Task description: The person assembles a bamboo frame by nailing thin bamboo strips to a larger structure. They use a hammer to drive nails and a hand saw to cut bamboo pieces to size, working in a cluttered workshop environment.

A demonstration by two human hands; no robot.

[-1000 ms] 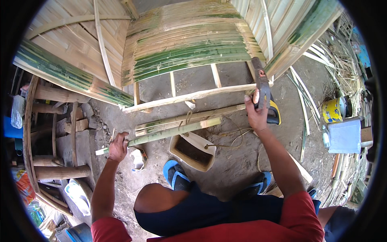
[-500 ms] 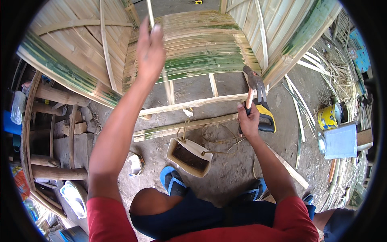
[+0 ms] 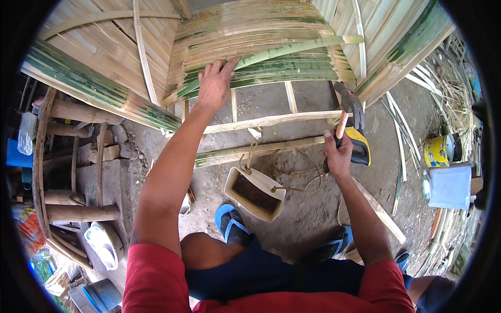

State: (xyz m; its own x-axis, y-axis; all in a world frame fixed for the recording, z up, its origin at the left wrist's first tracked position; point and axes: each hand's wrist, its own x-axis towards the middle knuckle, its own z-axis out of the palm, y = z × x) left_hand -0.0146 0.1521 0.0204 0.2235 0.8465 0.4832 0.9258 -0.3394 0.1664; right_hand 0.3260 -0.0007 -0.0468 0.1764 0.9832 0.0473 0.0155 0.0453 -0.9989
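The bamboo strip [image 3: 300, 48] — over bare floor a second ago, then swung to point away from the person — now stretches crosswise over the slats [image 3: 245, 32], and the left hand [image 3: 215, 86] has moved forward with it.

Packed-earth floor [image 3: 308, 224] in daylight
At left, a wooden frame with round-log rungs [image 3: 83, 213] stands near a grey concrete ledge [image 3: 115, 182].

The person wears a short-sleeved red shirt [image 3: 302, 303], dark navy shorts [image 3: 250, 272] and blue-strapped flip-flops [image 3: 229, 223].
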